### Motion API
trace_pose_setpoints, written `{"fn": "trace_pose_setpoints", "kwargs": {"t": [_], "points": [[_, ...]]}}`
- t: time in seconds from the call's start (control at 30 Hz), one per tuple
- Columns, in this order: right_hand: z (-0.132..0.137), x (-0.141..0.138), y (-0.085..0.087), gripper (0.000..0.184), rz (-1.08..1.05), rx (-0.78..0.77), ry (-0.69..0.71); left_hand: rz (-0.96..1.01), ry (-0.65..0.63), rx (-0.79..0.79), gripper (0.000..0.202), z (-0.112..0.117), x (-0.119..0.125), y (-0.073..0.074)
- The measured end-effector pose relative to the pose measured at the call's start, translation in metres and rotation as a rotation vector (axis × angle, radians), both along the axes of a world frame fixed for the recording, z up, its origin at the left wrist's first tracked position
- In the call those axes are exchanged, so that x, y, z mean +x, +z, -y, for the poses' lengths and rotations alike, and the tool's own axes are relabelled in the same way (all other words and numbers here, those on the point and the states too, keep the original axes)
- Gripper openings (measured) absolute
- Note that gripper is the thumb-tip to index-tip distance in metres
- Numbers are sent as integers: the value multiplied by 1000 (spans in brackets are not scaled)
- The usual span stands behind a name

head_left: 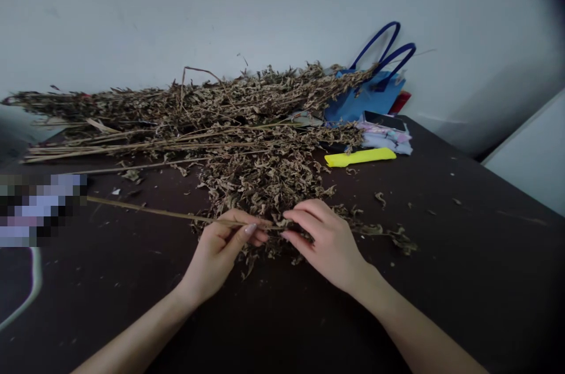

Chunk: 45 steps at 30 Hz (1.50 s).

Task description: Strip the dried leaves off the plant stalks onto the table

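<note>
Between the thumb and fingers of my left hand is a long dried plant stem, its bare end pointing left and its leafy end reaching right past my other hand. My right hand is curved around the leafy part, thumb and fingertips close together at a curled dry leaf; whether they pinch it is hard to make out. Directly behind and under both hands lies a heap of loose dried leaves. The stem's leafy tip rests near the tabletop to the right.
Long bundles of dried stalks lie along the wall. At back right stand a blue bag, a phone on a cloth-like bundle, and a yellow strip. A white cable crosses the dark table at left, beside a pixelated object.
</note>
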State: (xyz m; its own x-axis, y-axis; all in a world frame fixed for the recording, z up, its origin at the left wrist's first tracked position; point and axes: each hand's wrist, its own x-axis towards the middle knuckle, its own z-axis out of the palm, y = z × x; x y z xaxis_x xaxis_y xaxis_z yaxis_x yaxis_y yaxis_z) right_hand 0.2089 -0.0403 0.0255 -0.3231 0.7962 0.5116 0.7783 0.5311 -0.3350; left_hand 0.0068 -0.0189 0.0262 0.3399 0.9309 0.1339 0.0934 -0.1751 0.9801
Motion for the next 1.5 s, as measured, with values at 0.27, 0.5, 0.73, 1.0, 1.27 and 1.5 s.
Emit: {"fn": "trace_pose_setpoints", "kwargs": {"t": [0.27, 0.5, 0.73, 1.0, 1.27, 1.5], "points": [[1, -7, -1, 20, 49, 95, 0, 53, 0, -27, 13, 1, -1, -3], [2, -9, -3, 21, 83, 200, -13, 103, 27, -31, 13, 2, -1, -4], [4, -11, -10, 21, 111, 166, -26, 44, 79, 27, 14, 3, 1, -9], [7, -15, -11, 21, 37, -9, -57, 27, 97, 20, 14, 3, 2, -15], [12, -23, -10, 31, -47, -77, -86, -18, 88, 34, 13, 9, 7, -21], [9, -24, -16, 11, 96, 5, -159, -122, 88, 112, 14, 12, 10, -21]]}}
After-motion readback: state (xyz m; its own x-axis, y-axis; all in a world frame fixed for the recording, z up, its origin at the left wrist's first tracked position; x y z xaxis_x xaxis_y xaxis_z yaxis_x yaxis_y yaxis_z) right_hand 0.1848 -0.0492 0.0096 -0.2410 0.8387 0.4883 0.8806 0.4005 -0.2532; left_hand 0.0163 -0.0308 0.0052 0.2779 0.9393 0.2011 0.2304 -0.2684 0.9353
